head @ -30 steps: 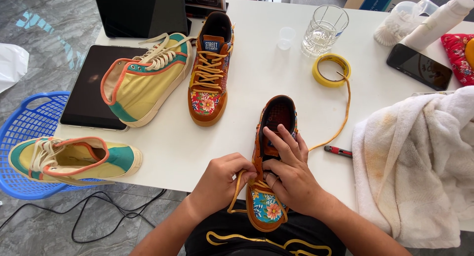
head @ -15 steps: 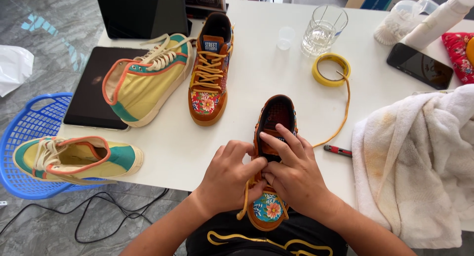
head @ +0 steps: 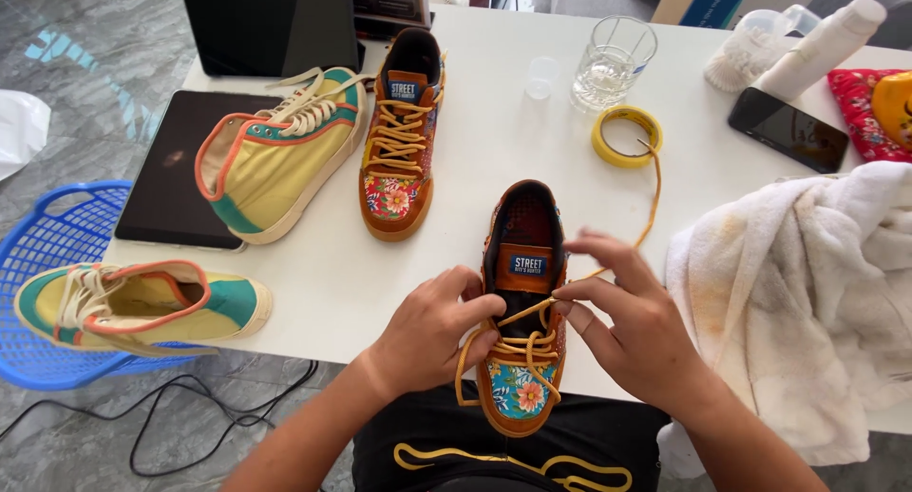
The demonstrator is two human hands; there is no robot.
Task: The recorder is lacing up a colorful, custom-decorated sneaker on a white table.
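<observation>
An orange sneaker (head: 522, 264) with a floral toe lies at the near edge of the white table (head: 475, 179), toe toward me. My left hand (head: 429, 329) grips its left side and pinches the mustard-yellow shoelace (head: 652, 199) near the lower eyelets. My right hand (head: 629, 323) pinches the lace on the right side, pulling a strand across the tongue. The lace's long free end runs up to the right toward a roll of yellow tape (head: 626, 136). The matching laced orange sneaker (head: 401, 145) stands farther back.
A yellow high-top sneaker (head: 275, 160) lies on a dark tablet (head: 176, 183); its pair (head: 133, 302) rests on a blue basket (head: 57, 264). A glass (head: 613, 63), phone (head: 788, 129) and white towel (head: 807, 302) sit to the right. Cables lie on the floor.
Both hands have moved up from the shoe's toe to the lower eyelets. The lace is drawn tighter across the tongue, between the fingers of both hands.
</observation>
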